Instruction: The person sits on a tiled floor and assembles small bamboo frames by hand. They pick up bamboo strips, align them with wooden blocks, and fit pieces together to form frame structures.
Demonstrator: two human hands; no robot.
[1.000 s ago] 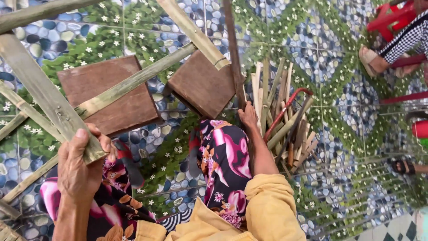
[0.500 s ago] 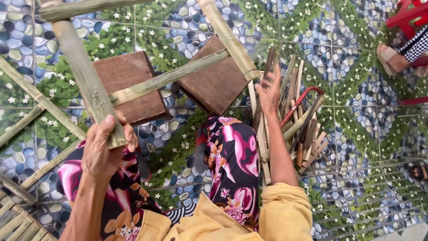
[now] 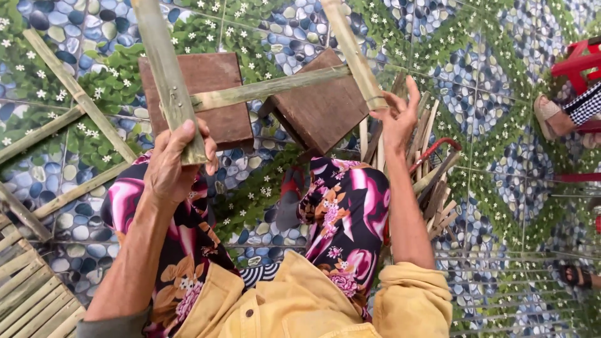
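Note:
My left hand [image 3: 174,164] grips the near end of a wide green bamboo slat [image 3: 164,69] that runs up and away from me. A thinner bamboo crosspiece [image 3: 269,87] is joined to it and reaches right to another slat [image 3: 352,53]. My right hand [image 3: 399,116] is open with fingers spread, just below that right slat and above a pile of short bamboo sticks [image 3: 432,169] beside my right knee. Two brown wooden blocks [image 3: 206,94] [image 3: 322,106] lie on the floor under the frame.
The floor is tiled with a pebble-and-leaf pattern [image 3: 501,206]. More bamboo slats [image 3: 75,94] cross at the left, and a slatted bamboo panel [image 3: 31,294] lies at the lower left. Another person's sandalled foot [image 3: 551,116] and a red stool [image 3: 579,59] are at the right.
My left hand has swung the bamboo slat more upright and toward the centre. My right hand has risen out of the stick pile and opened near the right slat.

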